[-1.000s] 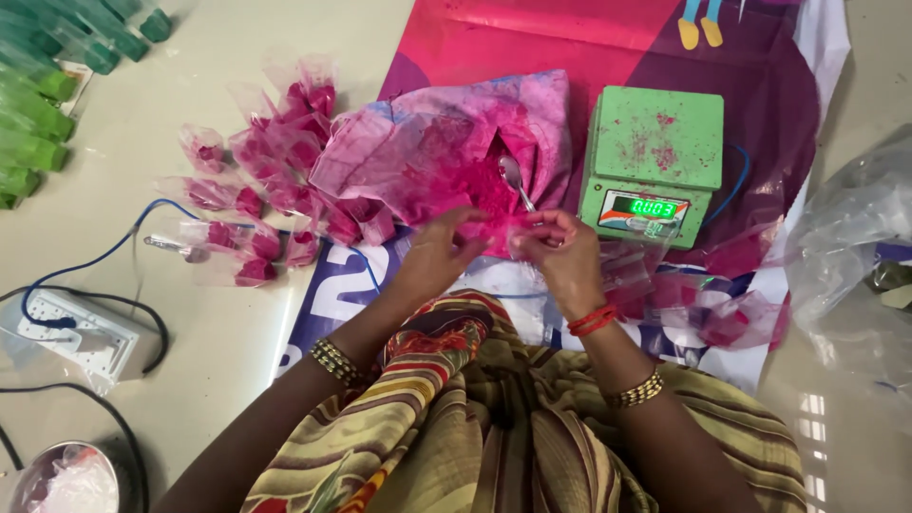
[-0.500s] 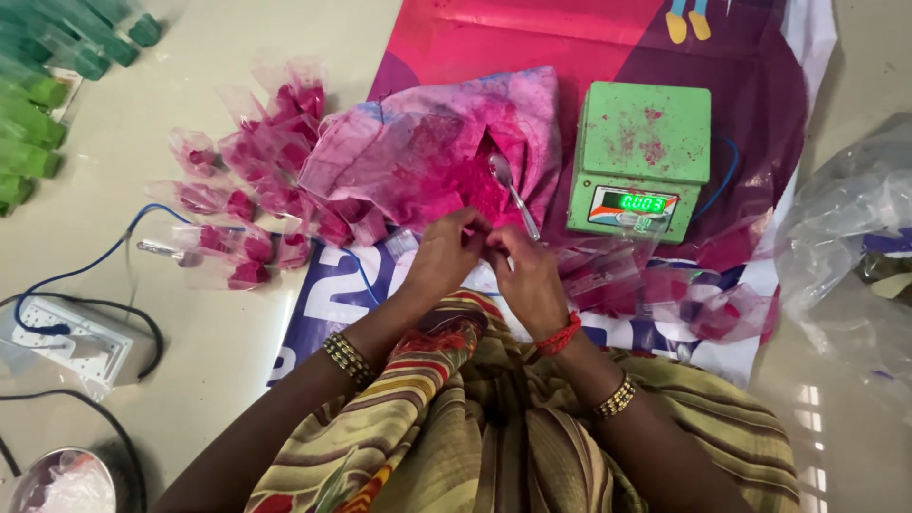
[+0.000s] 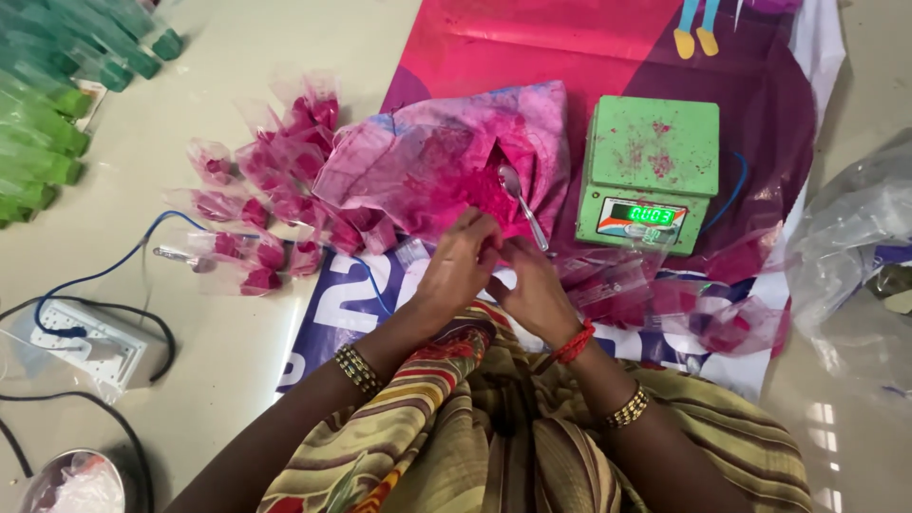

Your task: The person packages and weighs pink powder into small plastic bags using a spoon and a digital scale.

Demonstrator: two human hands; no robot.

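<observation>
The left hand [image 3: 463, 269] and the right hand [image 3: 528, 285] meet just in front of the person's lap, fingers curled inward and tips pressed together around something small. It looks like a clear little pouch [image 3: 501, 278] being pinched between them, though the fingers hide most of it and I cannot tell what state it is in. Both wrists are bent down, forearms coming in from the lower edge and converging; bangles sit on each forearm and a red thread [image 3: 574, 344] rings the right wrist.

Just beyond the fingertips lies a metal spoon [image 3: 523, 207], its bowl resting in a heap of pink powder [image 3: 475, 185] on an opened, pink-stained bag [image 3: 446, 161]. To the right of the spoon stands a green scale [image 3: 652, 171], its platform dusted pink and bare, its display lit.

Judging by what lies around, the work seems well advanced but not finished: a large cluster of filled pink packets [image 3: 275, 180] sits to the left of the bag, while much powder remains in the heap and some loose clear pouches [image 3: 665, 294] lie to the right of the hands. Farther left, green filled packets [image 3: 57, 85] are lined up at the edge of the view. A white power strip [image 3: 85, 342] with dark cables sits near the lower left, all on a pale floor partly covered by a printed banner [image 3: 532, 47].
</observation>
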